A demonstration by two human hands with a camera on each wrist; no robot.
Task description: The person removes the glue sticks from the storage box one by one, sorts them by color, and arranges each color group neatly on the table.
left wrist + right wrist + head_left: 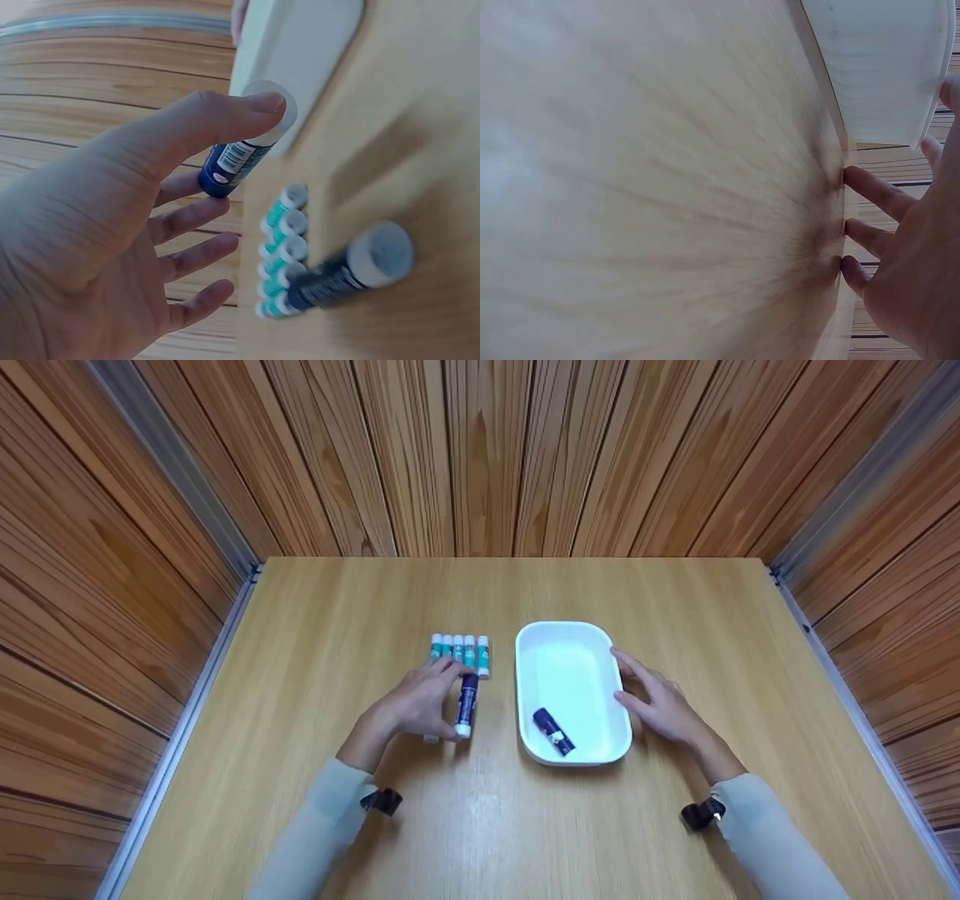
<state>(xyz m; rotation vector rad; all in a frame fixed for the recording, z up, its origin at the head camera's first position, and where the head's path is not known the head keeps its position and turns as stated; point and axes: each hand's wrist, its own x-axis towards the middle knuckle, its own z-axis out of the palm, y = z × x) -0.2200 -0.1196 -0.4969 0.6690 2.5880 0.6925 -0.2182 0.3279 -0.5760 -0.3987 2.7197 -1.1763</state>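
My left hand (420, 697) pinches a dark blue glue stick (236, 161) by its ends, thumb on the white cap; the other fingers spread loosely. In the left wrist view a second dark blue glue stick (330, 281) is on the table, mostly hidden under this hand in the head view. Behind it several small green-and-white glue sticks (483, 658) form a row. My right hand (660, 706) rests beside the white tray (523, 697), thumb and forefinger touching its right rim. Its other fingertips (851, 176) rest on the tabletop. One more dark blue glue stick (553, 731) lies slanted inside the tray.
The wooden table (360, 600) is bounded by wood-plank walls (480, 457) at the back and both sides. Metal rails (180, 735) run along its side edges. Dark wrist cameras (702, 814) sit on both sleeves.
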